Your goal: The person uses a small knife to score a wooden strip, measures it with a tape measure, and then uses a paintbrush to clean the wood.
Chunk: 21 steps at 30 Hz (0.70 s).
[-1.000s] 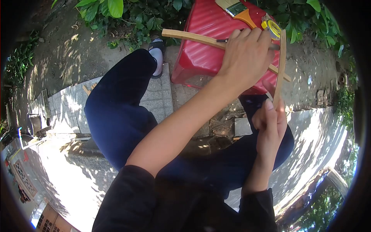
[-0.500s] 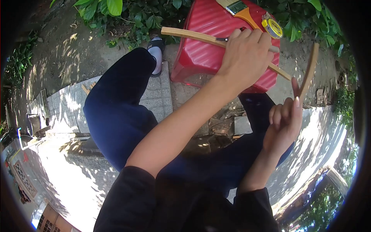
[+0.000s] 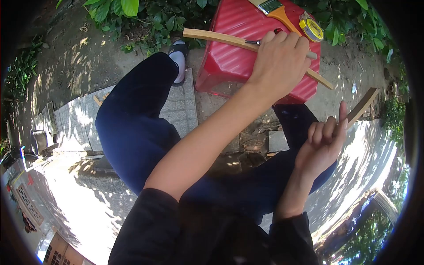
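Across the red plastic stool (image 3: 229, 59) lies a long wooden strip (image 3: 214, 36), both its ends sticking out past my left hand (image 3: 280, 59). That hand is closed over the strip's middle, back upward. A slim tool with a dark metal tip (image 3: 252, 42) also runs under the fingers; its greyish rounded end shows on the right side, and its exact kind is hidden. To the right and lower, my right hand (image 3: 321, 141) is turned palm up, fingers curled and index finger raised. It pinches a second wooden strip (image 3: 363, 106), which points up and to the right.
On the stool's far side lie a paintbrush (image 3: 282, 17) with an orange handle and a yellow tape measure (image 3: 312, 29). Green leafy plants (image 3: 163, 20) border the stool. Below are my bent legs (image 3: 132, 128) and grey paving (image 3: 176, 104).
The strip in my right hand has swung down and to the right, from nearly upright to slanted. My left hand and the strip on the stool have barely moved.
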### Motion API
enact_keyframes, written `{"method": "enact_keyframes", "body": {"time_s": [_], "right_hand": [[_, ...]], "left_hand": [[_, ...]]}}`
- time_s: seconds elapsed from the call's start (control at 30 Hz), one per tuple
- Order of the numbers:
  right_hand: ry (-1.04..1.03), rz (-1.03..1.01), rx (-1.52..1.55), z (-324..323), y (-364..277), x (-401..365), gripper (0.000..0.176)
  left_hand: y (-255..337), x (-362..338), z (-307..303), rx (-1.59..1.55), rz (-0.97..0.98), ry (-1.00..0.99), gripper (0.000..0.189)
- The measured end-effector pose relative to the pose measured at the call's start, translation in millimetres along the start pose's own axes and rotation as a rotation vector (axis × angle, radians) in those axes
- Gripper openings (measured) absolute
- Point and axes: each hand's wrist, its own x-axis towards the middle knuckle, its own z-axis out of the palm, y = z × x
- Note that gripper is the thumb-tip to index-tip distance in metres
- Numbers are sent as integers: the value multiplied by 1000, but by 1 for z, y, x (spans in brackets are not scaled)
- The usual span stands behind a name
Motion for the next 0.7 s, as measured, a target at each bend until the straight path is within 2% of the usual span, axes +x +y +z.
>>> {"method": "enact_keyframes", "body": {"time_s": [0.1, 0.13, 0.17, 0.23, 0.3, 0.33, 0.43, 0.5, 0.53, 0.57, 0.63, 0.67, 0.7], "right_hand": [[-318, 416, -235, 16, -5, -20, 47], [-177, 282, -159, 16, -4, -11, 47], [-141, 145, 4, 9, -4, -1, 47], [-53, 71, 35, 5, 2, -6, 48], [-292, 416, -296, 11, -1, -13, 49], [-237, 402, -107, 3, -2, -6, 49], [35, 16, 62, 0, 2, 3, 46], [-224, 377, -260, 12, -2, -14, 47], [-310, 469, -202, 7, -2, -13, 47], [-226, 405, -67, 1, -2, -4, 48], [-42, 98, -12, -4, -2, 10, 50], [-18, 43, 39, -5, 6, 3, 47], [-100, 227, -3, -2, 7, -7, 46]], "left_hand": [[0, 6, 4, 24, 30, 1, 19], [0, 1, 4, 32, 22, -8, 19], [-1, -3, 4, 45, 14, -15, 19], [0, -1, 5, 61, 22, -21, 20], [1, 3, 6, 54, 17, -11, 20], [-1, 2, 6, 55, 6, -10, 20], [-1, -3, 6, 79, 25, -25, 21], [0, -2, 4, 60, 21, -24, 21], [-1, -1, 4, 55, 16, -19, 21], [-1, -1, 5, 55, 23, -14, 21], [-2, -2, 5, 65, 24, -6, 22], [-2, -5, 3, 66, 11, -15, 21], [-1, -5, 3, 60, 9, -20, 21]]}}
